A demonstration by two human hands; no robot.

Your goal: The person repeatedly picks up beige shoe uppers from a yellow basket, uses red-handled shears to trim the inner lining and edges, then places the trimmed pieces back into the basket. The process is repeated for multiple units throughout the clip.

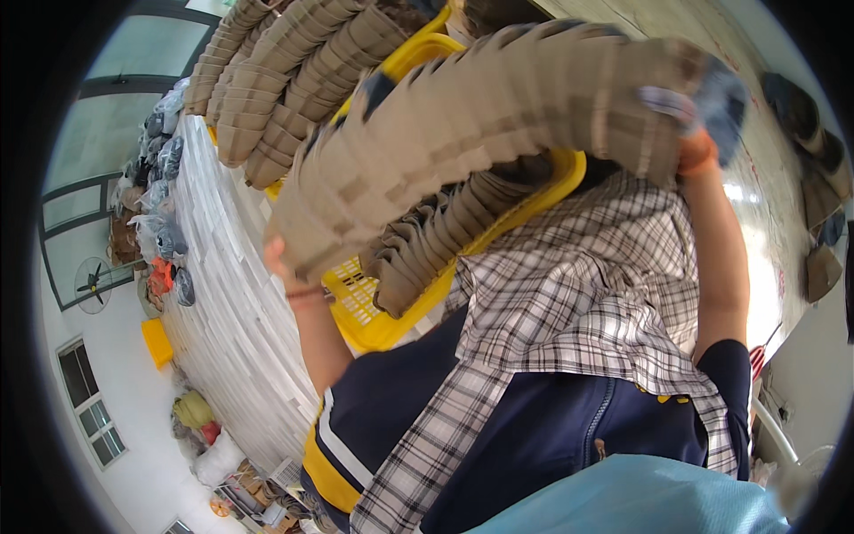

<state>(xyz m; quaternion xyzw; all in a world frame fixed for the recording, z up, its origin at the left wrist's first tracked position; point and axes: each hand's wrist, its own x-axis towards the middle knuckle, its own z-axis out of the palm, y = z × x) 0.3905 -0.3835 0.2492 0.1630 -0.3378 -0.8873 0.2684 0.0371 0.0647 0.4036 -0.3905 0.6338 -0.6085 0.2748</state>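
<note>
Between my two hands I hold a long, arched stack of nested brown caps point(463, 116), lifted above a yellow plastic basket point(391, 334). My left hand point(280, 267) grips the stack's lower left end, its fingers partly hidden behind the caps. At the upper right end, my right hand point(685, 120) is closed on the stack, blurred by motion, with an orange band at the wrist. Something blue-grey point(719, 107) shows beside that hand, too smeared to name. Another nested row of brown caps point(454, 222) lies inside the basket under the held stack.
Several more cap stacks point(267, 98) fill a second yellow basket point(431, 44) at the far left. Bagged goods point(165, 214) line the wall beside the pale floor point(231, 329). More dark and brown caps point(814, 151) lie at the right. A checked apron point(578, 311) covers my front.
</note>
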